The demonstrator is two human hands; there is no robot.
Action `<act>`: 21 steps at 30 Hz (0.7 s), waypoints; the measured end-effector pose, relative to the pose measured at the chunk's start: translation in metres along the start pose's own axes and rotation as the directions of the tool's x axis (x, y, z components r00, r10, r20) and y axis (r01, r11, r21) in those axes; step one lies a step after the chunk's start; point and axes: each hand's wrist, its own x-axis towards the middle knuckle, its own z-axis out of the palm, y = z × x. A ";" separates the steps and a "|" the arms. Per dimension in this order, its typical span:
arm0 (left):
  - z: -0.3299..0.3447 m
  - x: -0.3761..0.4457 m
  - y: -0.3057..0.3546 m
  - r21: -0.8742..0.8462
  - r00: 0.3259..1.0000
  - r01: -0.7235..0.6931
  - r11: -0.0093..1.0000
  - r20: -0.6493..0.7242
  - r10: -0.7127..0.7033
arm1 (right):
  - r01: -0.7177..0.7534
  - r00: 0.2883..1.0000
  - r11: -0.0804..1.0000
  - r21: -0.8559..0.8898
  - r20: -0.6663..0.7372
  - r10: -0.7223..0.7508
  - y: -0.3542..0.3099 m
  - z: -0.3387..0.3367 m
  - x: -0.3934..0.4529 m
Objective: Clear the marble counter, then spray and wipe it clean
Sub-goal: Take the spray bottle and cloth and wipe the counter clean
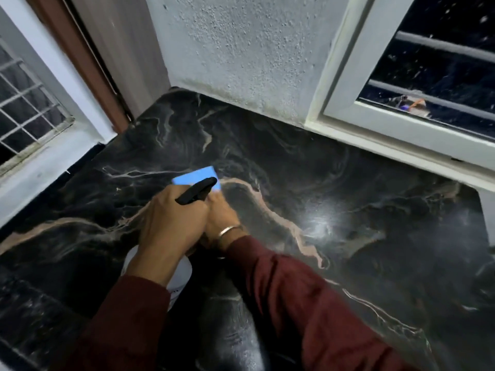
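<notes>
Counter: black marble counter (334, 210) with pale tan veins, in the corner between a textured wall (241, 49) and a window frame (401, 129). Nothing stands on the visible slab besides what the hands hold, so the clearing step looks done.

Wiper: light-blue sponge or pad (199, 176), blurred, flat on the marble just beyond both hands, toward the corner. Exact kind cannot be told.

Right hand: right hand (223, 218) reaches forward with fingertips on the near edge of the blue pad; the fingers are mostly hidden behind the left hand, so whether they press flat or pinch cannot be told. Metal bangle (230, 231) at the wrist, maroon sleeve (308, 303) behind.

Left hand: left hand (171, 226) curled round the neck of a spray bottle (171, 274), white body below the palm, black trigger head (198, 190) pointing ahead over the pad. Held aloft, probably so spraying and wiping can alternate without setting it down.

Surface state: hazy bright patch (321, 220) right of the hands, likely glare on a wet film; uncertain.

Step judged: wiping phase, far corner being worked.

Other: grilled window (26, 103) at left.
</notes>
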 end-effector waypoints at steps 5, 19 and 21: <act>0.015 -0.001 0.012 0.035 0.997 -0.070 0.997 0.042 0.069 | -0.121 0.984 0.992 -0.022 -0.135 0.117 0.080 -0.023 0.026; 0.048 -0.018 0.033 0.000 0.979 -0.135 0.991 0.154 0.134 | -0.251 0.921 0.955 -0.158 -0.342 0.185 0.120 0.004 -0.082; 0.052 -0.019 0.038 0.035 0.978 -0.141 0.989 0.160 0.133 | 0.023 0.982 0.983 -0.183 -0.178 -0.056 0.084 0.021 -0.108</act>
